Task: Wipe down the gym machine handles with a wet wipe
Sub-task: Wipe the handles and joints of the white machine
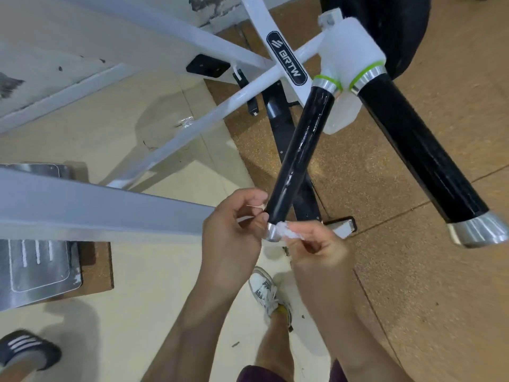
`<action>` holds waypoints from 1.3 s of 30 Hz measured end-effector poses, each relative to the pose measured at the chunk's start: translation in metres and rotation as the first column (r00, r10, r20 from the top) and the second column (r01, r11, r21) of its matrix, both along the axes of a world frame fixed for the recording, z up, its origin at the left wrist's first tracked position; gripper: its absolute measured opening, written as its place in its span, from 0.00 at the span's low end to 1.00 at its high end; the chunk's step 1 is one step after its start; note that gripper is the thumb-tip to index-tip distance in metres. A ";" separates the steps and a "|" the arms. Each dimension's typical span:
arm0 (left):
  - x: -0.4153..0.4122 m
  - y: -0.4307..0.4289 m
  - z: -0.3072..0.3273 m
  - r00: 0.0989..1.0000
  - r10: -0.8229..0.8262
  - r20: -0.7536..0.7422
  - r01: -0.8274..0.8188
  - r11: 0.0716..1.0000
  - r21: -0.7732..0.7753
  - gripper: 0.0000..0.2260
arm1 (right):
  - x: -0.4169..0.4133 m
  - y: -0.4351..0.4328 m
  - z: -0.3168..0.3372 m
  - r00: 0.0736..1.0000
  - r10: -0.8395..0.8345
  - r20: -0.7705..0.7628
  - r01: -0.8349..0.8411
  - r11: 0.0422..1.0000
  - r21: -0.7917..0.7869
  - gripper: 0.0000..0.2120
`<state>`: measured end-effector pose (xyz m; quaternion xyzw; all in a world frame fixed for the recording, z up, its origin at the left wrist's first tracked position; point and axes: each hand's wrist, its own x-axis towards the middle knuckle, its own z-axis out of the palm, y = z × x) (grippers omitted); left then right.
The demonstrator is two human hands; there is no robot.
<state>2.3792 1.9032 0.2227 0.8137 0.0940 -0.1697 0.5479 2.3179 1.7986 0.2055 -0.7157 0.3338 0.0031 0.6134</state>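
Two black handles with silver end caps stick out from a white machine joint [349, 48]. The left handle [300, 153] looks wet and shiny and ends between my hands. The right handle [416, 150] runs down to the right, untouched. A crumpled white wet wipe [289, 232] is pinched in my right hand [316, 249] and pressed on the left handle's silver end cap [271, 232]. My left hand [234, 224] sits just left of that cap, fingers curled, pinching a thin white bit of the wipe.
A white machine frame [192, 117] with a BRTW label crosses the upper left. A grey beam [96, 208] and metal foot plate [35, 266] lie at left. My white shoe [268, 293] stands below; another shoe [27, 351] shows at bottom left.
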 end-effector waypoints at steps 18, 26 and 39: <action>-0.026 0.009 0.008 0.888 0.395 -0.237 -0.457 0.818 -0.349 0.06 | 0.053 -0.003 0.047 0.805 0.592 -0.034 -0.538 0.707 -0.459 0.07; -0.030 0.021 -0.024 0.926 0.345 -0.153 -0.360 0.929 -0.083 0.08 | 0.073 0.013 0.048 0.261 0.734 -0.627 -0.695 -0.308 -0.650 0.06; -0.003 0.029 -0.017 0.985 -0.006 -0.173 -0.064 0.917 -0.394 0.08 | 0.129 0.019 0.058 0.106 0.649 -0.753 -0.849 -0.336 -0.409 0.04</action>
